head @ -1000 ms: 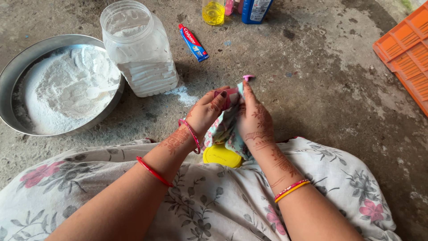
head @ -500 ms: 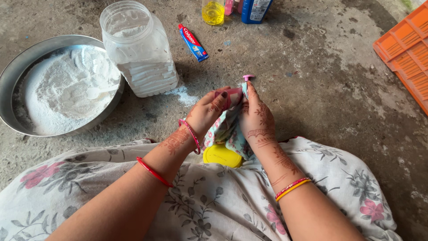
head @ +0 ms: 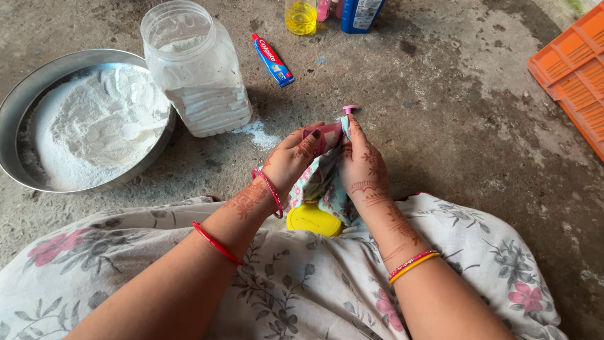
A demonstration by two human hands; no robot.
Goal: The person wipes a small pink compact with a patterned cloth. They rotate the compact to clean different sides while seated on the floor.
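My left hand [head: 290,159] and my right hand [head: 362,165] meet above the concrete floor, both closed on a floral patterned cloth [head: 324,186] bunched between them. A small pink object [head: 328,131] is pinched at the top of the cloth by the fingertips of both hands; most of it is hidden. A yellow round lid [head: 313,220] lies on the floor just below the cloth, at the edge of my floral dress. Both wrists carry bangles.
A steel bowl [head: 25,94] of white powder with a white spoon [head: 138,129] sits far left. Beside it stands a clear plastic jar [head: 198,72] of powder, with a toothpaste tube [head: 273,60], a yellow liquid cup [head: 301,17], a blue bottle [head: 360,12], a small pink cap [head: 350,109]. An orange crate [head: 572,69] sits right.
My right hand has shifted slightly right and down on the cloth since a second ago. Everything else stays put.
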